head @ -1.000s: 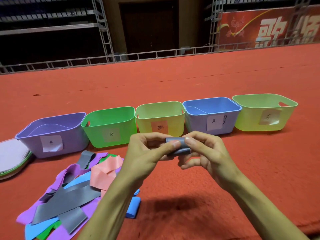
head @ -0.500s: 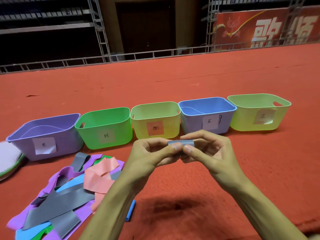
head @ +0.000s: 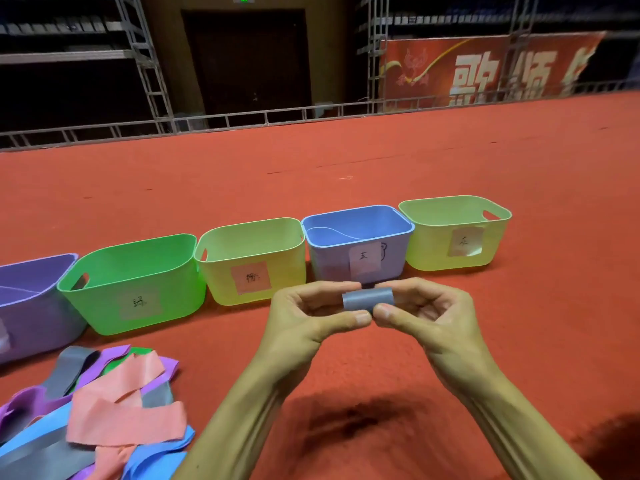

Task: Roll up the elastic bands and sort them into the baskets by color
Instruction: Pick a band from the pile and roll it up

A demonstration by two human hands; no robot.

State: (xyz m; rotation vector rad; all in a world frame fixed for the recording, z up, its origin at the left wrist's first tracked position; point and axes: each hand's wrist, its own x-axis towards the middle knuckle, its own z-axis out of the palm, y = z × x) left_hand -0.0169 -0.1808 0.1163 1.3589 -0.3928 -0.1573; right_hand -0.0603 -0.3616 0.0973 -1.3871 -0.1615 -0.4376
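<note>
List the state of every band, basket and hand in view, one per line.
grey band: rolled up, held off the carpet
left hand: pinches the band's left end
right hand: pinches the band's right end
loose bands: unrolled, heaped on the carpet
purple basket: upright, partly out of frame
green basket: upright, no band visible inside
yellow basket: upright, no band visible inside
blue basket: upright, contents unclear
far-right basket: upright, no band visible inside

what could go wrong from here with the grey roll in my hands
1. The grey roll is pinched only between the fingertips of the left hand and right hand, so it may spring open once one hand lets go.
2. No basket is grey, and the middle yellow-green basket and the far-right yellow-green basket look alike apart from their paper labels, so the roll could land in the wrong one.
</note>
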